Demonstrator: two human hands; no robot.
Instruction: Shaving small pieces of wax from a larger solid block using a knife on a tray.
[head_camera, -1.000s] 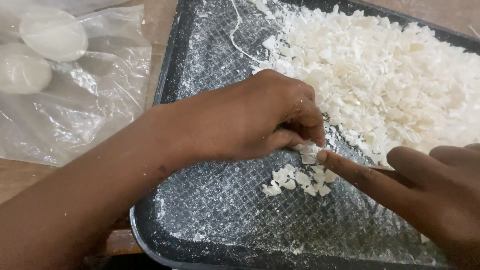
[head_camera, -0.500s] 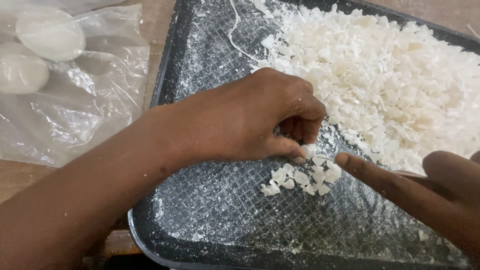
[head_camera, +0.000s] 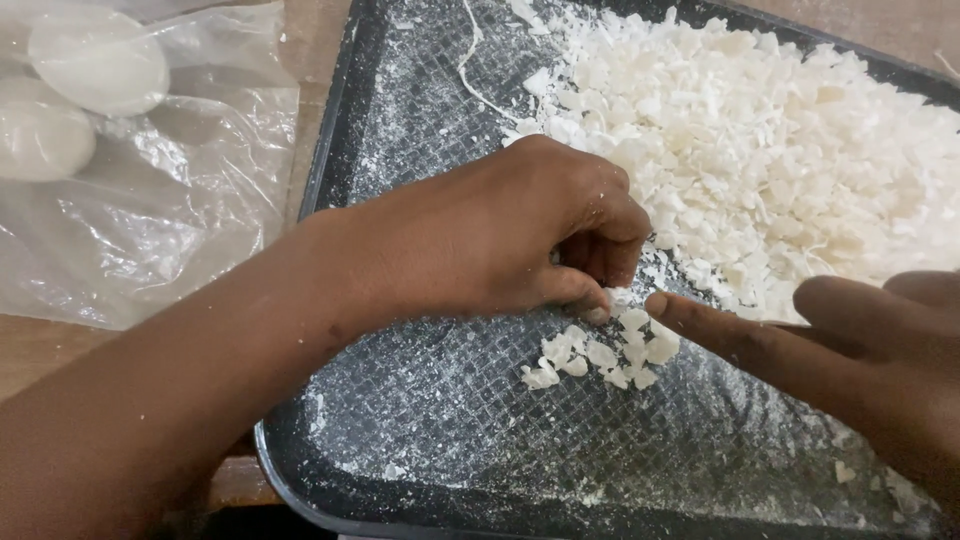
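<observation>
The small heap of white flakes (head_camera: 600, 355) near the tray's (head_camera: 330, 180) near edge has grown. The left hand (head_camera: 520, 240), curled, pinches flakes beside it. The right hand (head_camera: 850, 350) has drawn back, forefinger extended, holding nothing.

Head camera looks steeply down (close) at tray (head_camera: 330, 170).

Small cluster of white flakes (head_camera: 600, 355) on dusty dark tray, beside big heap.
</observation>
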